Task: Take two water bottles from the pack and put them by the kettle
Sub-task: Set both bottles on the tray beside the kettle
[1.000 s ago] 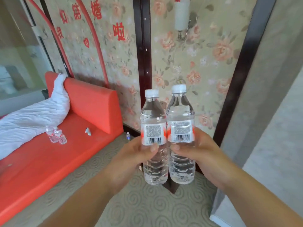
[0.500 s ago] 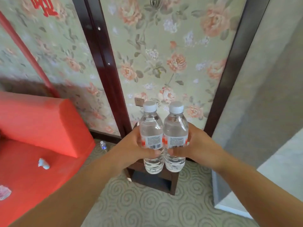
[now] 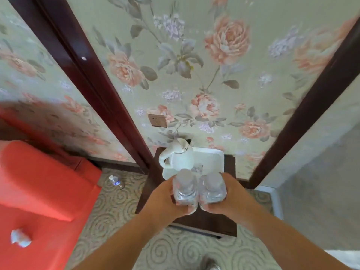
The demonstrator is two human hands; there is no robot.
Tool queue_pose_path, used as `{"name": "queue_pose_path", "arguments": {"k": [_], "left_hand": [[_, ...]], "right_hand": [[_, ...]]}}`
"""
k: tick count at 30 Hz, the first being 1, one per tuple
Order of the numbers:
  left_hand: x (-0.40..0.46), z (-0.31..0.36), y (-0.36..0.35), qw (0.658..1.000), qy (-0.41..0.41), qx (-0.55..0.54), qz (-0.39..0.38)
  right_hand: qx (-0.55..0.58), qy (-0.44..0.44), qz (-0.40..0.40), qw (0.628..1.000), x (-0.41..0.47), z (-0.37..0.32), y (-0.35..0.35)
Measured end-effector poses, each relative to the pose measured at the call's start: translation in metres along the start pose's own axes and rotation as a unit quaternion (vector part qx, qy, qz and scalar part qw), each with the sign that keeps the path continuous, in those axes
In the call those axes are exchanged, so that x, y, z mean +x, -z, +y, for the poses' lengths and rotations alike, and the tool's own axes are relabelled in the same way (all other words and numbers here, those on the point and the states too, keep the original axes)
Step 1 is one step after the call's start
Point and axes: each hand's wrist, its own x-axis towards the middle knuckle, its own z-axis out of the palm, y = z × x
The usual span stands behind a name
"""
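I look steeply down at two clear water bottles held side by side, seen from above. My left hand (image 3: pixel 162 201) grips the left bottle (image 3: pixel 185 187); my right hand (image 3: pixel 231 199) grips the right bottle (image 3: pixel 212 189). Both bottles hover over the front of a small dark wooden table (image 3: pixel 214 221). Just beyond them a white kettle (image 3: pixel 179 156) stands on a white tray (image 3: pixel 214 158) at the table's back, against the wall. The pack is not in view.
A red sofa (image 3: pixel 39 191) fills the left side, with a small white scrap (image 3: pixel 20 238) on it. A small bottle (image 3: pixel 116 181) lies on the patterned carpet by the sofa's end. Floral wallpaper, dark wood trim and a wall socket (image 3: pixel 157 120) lie behind the table.
I have come closer and tilted my view down. The kettle and tray have come into sight, and the two bottles now hang low over the table instead of in front of the wall.
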Motion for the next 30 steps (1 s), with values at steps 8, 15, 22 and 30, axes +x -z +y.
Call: {"name": "queue_pose_path", "arguments": {"k": [8,15,22,30], "left_hand": [[0.083,-0.107,-0.024,0.995,0.056,0.078,-0.028],[0.132,-0.183,-0.028,0.988,0.11,0.077,-0.071],[0.149,-0.212,-0.032,0.986,0.126,0.052,-0.097],[0.147,-0.241,-0.046,0.981,0.177,0.015,-0.074]], "right_hand": [[-0.05,-0.118,0.08,0.988,0.058,0.093,-0.061],[-0.06,-0.205,0.103,0.971,0.103,0.149,-0.101],[-0.047,-0.234,0.121,0.964,0.118,0.177,-0.131],[-0.015,-0.248,0.131,0.96,0.121,0.188,-0.143]]}}
